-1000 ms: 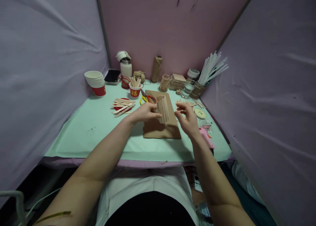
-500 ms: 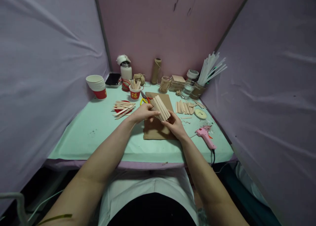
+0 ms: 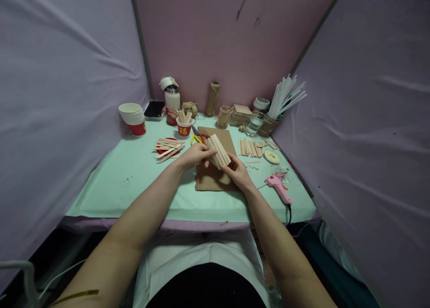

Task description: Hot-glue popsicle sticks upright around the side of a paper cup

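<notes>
Between my two hands is a panel of craft sticks (image 3: 219, 150) set side by side, held tilted above a brown cardboard sheet (image 3: 215, 182). My left hand (image 3: 198, 155) pinches its left edge, thumb on top. At the lower right corner my right hand (image 3: 238, 170) grips it, with some fingers hidden underneath. Just behind the panel lie pliers with yellow and red handles (image 3: 196, 138). Whether the sticks are glued together I cannot tell.
Loose craft sticks lie on a red plate (image 3: 157, 150) at left; another row of sticks (image 3: 251, 148) is at right. A pink glue gun (image 3: 279, 188) with a cord rests near the right edge. Paper cups (image 3: 133, 119), a glass of water (image 3: 254, 125) and a twine roll (image 3: 212, 99) stand behind.
The stick panel has tilted slightly and sits a little lower in view. Both hands keep their hold on it. The camera view has shifted a little.
</notes>
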{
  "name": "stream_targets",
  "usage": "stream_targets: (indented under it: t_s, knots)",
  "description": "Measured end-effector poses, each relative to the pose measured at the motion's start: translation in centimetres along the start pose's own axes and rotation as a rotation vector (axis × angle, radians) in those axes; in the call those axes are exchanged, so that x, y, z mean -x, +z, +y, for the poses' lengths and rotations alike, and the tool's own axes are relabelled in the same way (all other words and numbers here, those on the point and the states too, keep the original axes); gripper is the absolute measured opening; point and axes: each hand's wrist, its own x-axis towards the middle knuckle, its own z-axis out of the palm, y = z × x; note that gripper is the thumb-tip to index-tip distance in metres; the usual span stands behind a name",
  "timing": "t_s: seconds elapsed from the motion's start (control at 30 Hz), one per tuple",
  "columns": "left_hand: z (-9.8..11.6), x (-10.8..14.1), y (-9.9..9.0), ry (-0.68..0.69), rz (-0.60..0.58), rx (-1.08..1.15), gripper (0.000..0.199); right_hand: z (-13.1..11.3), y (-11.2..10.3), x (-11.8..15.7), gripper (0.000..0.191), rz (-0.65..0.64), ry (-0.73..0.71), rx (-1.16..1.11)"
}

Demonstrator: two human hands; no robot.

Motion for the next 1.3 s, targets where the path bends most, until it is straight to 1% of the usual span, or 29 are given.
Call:
stream_targets:
  t_s: [0.2,0.3,0.47,0.63,0.73,0.83,1.0,1.07,1.2,1.23,1.3]
  knots:
    - [-0.3,-0.2,0.0,-0.038,-0.012,0.06,0.044,0.0,0.0,0.0,0.061,0.013,0.003,0.011]
    - [-0.1,-0.2,0.0,-0.066,0.008,0.103,0.041,0.0,-0.1,0.0,0.06,0.023,0.003,0.011]
    - [0.3,0.0,0.0,-0.061,0.04,0.146,0.036,0.3,-0.1,0.1,0.062,0.006,0.011,-0.011]
    - [1.2,0.5,0.2,-0.111,0.081,0.167,0.035,0.3,0.1,0.1,0.061,-0.015,0.003,-0.022]
    - [1.5,0.7,0.4,-0.114,0.108,0.179,0.036,0.2,0.1,0.1,0.063,-0.031,0.008,-0.038]
    - [0.9,0.3,0.4,-0.122,0.112,0.194,0.036,0.2,0.2,0.1,0.066,-0.023,0.009,-0.04]
    - [-0.7,-0.5,0.1,-0.156,0.048,0.163,0.034,0.4,0.2,0.1,0.065,-0.018,0.003,-0.054]
    - [-0.7,-0.6,0.0,-0.161,0.067,0.212,0.033,0.4,0.2,0.1,0.065,-0.024,0.009,-0.066]
    - [0.1,-0.5,0.2,-0.207,0.182,0.433,0.027,0.3,0.4,0.1,0.059,-0.036,-0.012,-0.052]
    - [0.4,-0.4,0.2,-0.222,0.203,0.487,0.025,0.4,0.5,0.1,0.058,-0.009,-0.043,-0.032]
    - [0.7,-0.3,0.4,-0.238,0.221,0.574,0.024,0.5,0.6,0.1,0.053,0.122,-0.128,0.067]
